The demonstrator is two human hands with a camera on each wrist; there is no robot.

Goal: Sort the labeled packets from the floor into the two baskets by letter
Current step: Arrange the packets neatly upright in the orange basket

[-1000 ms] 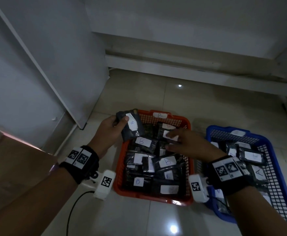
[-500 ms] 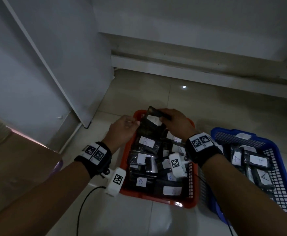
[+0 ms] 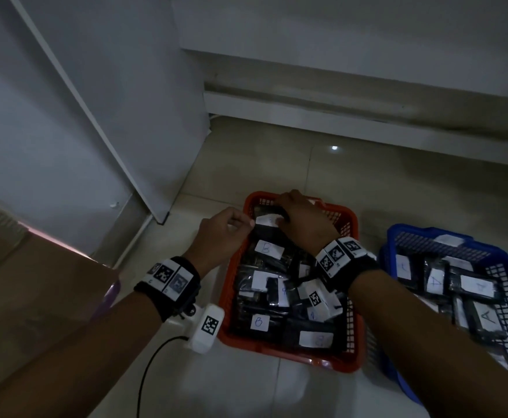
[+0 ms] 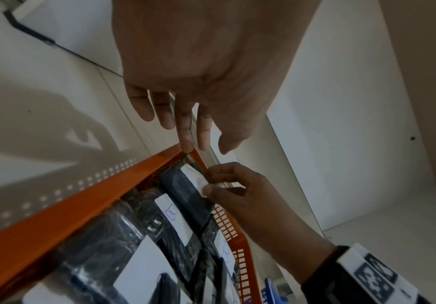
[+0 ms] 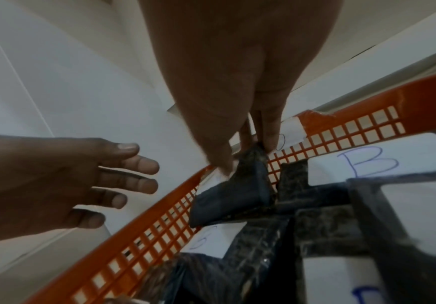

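Note:
An orange basket on the tiled floor holds several dark packets with white labels marked B. A blue basket to its right holds packets marked A. My right hand pinches one dark packet by its upper end at the orange basket's far left corner. The right wrist view shows the fingers gripping that packet just inside the rim. My left hand is open beside it. Its straight fingertips touch the orange rim and hold nothing.
A white cabinet panel stands close on the left, and a white wall ledge runs behind the baskets. A brown cardboard surface lies at the near left. A black cable trails on the floor below my left wrist.
The packet passed from my left hand to my right hand. The right hand has lowered it into the orange basket's far left corner, and the left hand has let go and opened.

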